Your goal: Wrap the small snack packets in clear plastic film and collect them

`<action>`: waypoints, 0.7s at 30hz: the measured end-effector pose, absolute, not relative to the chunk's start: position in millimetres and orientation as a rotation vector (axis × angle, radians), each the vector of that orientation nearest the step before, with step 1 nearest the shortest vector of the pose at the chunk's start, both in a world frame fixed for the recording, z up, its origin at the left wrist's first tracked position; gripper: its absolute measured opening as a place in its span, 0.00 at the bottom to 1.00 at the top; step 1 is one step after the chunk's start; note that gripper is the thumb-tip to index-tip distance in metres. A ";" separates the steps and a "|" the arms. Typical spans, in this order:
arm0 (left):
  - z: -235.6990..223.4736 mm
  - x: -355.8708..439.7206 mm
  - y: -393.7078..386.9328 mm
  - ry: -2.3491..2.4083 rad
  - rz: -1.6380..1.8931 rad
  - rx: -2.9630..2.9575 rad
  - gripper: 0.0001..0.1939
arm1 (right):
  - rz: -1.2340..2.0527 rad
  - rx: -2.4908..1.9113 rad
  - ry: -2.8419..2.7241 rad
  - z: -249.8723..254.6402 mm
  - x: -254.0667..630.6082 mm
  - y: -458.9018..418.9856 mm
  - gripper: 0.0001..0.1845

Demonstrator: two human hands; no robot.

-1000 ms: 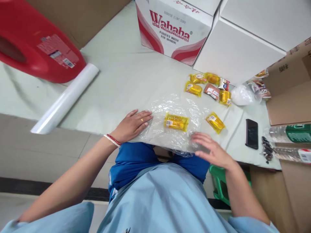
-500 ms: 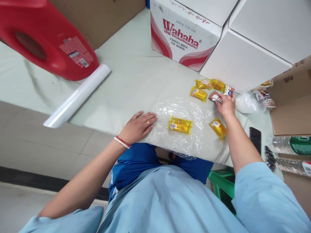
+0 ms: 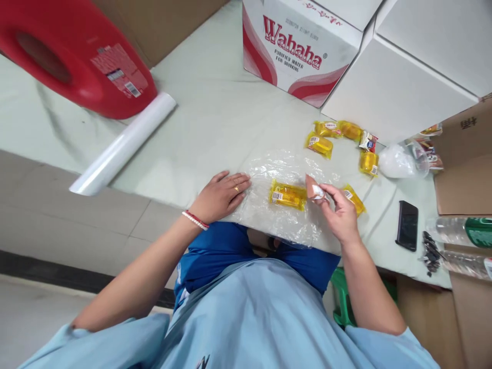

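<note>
My left hand [image 3: 225, 195] lies flat with fingers stretched out, its fingertips on the left edge of a sheet of clear plastic film [image 3: 261, 166]. On the film rests a yellow-wrapped snack [image 3: 288, 195]. Between thumb and fingers, my right hand [image 3: 340, 212] pinches a small brown snack packet [image 3: 313, 188] with a white label, just right of that yellow snack. Another yellow-wrapped snack [image 3: 354, 200] is partly hidden behind the right hand. Farther back are several yellow packets [image 3: 320, 145] and a small white, red and blue packet [image 3: 368, 141].
A roll of plastic film [image 3: 125, 146] lies at the left beside a red jug [image 3: 115, 77]. White boxes [image 3: 300, 56] stand at the back. To the right are a bag of white material [image 3: 397, 161], a phone [image 3: 407, 225] and plastic bottles [image 3: 449, 230]. A green stool [image 3: 342, 294] is below.
My right hand has picked up the brown packet from the back group and brought it left and nearer, over the film. A yellow packet it covered now shows. The left hand stays put.
</note>
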State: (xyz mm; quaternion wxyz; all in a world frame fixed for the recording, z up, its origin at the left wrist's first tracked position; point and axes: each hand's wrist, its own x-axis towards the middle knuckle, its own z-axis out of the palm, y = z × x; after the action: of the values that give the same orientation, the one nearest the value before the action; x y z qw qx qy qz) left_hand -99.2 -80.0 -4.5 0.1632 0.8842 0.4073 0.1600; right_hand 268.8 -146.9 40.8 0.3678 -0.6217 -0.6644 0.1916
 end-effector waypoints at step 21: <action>-7.3 -100.5 -78.5 1.153 0.497 2.553 0.22 | 0.346 -1.415 -2.064 24.0 212.6 -142.8 0.19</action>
State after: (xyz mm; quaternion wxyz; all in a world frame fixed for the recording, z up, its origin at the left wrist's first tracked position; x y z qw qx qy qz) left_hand -100.5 -78.5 -7.3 0.1474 0.8875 0.4009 0.1729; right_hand 212.6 -142.8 24.0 0.3030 -0.5338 -0.7786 0.1306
